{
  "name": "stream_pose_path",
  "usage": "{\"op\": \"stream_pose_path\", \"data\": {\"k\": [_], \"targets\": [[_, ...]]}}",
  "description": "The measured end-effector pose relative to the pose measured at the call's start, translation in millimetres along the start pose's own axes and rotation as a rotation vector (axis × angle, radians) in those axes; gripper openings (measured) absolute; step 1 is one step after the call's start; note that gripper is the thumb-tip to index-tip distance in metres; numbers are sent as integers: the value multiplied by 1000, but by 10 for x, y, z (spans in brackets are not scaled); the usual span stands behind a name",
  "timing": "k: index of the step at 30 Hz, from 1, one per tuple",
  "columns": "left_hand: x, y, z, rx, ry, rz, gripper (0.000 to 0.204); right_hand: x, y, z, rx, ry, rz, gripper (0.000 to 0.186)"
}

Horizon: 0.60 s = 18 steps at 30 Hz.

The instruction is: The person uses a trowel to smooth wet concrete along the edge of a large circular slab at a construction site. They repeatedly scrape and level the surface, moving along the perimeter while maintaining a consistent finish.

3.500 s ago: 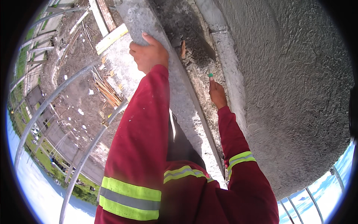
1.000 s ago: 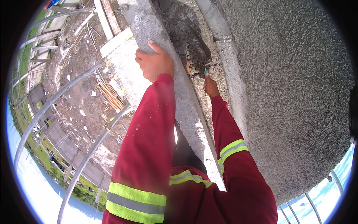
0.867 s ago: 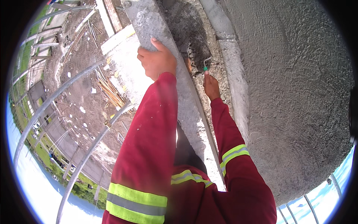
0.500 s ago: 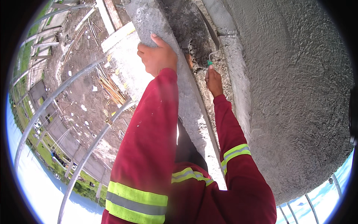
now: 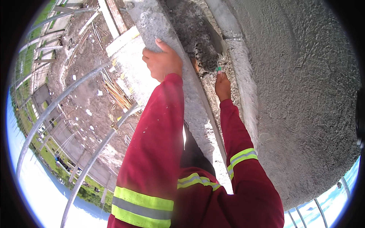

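The trowel (image 5: 218, 69) is in the narrow, rough channel (image 5: 207, 85) between a long grey beam (image 5: 194, 95) on its left and a pale concrete strip (image 5: 243, 78) on its right. Those two edges hem in the right hand (image 5: 223, 85), leaving room mainly along the channel's length; its fingers are closed around the trowel's handle, thumb toward the collar. Just ahead and to the left, dark wet mortar (image 5: 207, 55) lies heaped against the blade. The left hand (image 5: 164, 60) rests on the beam with its fingers bent over the outer edge, the thumb spread upward; how firmly they press cannot be told.

Past the strip, a broad, coarse grey cement surface (image 5: 300, 95) fills the right side. Left of the beam the view drops to bare ground (image 5: 81, 87) with a bundle of thin sticks (image 5: 116, 93), crossed by curving metal railings (image 5: 89, 152). Sunlight bleaches a pale slab (image 5: 131, 66) beside the left hand.

The trowel shows a bright green collar and a thin bent neck; its blade is smeared grey and partly hard to separate from the mortar.
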State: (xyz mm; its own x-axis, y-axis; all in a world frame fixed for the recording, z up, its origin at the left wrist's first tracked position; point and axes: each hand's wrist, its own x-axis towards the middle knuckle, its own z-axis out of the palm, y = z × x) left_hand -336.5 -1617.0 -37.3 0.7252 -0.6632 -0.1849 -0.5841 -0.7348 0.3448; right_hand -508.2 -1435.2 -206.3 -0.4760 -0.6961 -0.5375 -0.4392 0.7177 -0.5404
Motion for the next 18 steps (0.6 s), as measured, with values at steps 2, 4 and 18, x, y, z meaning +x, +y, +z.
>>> {"op": "stream_pose_path", "data": {"k": [2,4,18], "targets": [[-14,-1,-3,0,23,20,66,1,-85,-30,-39,160,-103,50],[-24,7,-12,33,-41,-19,66,-13,-159,-78,-113,1,13,52],[-23,12,-13,-3,-18,5,68,17,-504,-587,-79,-64,-127,49]]}}
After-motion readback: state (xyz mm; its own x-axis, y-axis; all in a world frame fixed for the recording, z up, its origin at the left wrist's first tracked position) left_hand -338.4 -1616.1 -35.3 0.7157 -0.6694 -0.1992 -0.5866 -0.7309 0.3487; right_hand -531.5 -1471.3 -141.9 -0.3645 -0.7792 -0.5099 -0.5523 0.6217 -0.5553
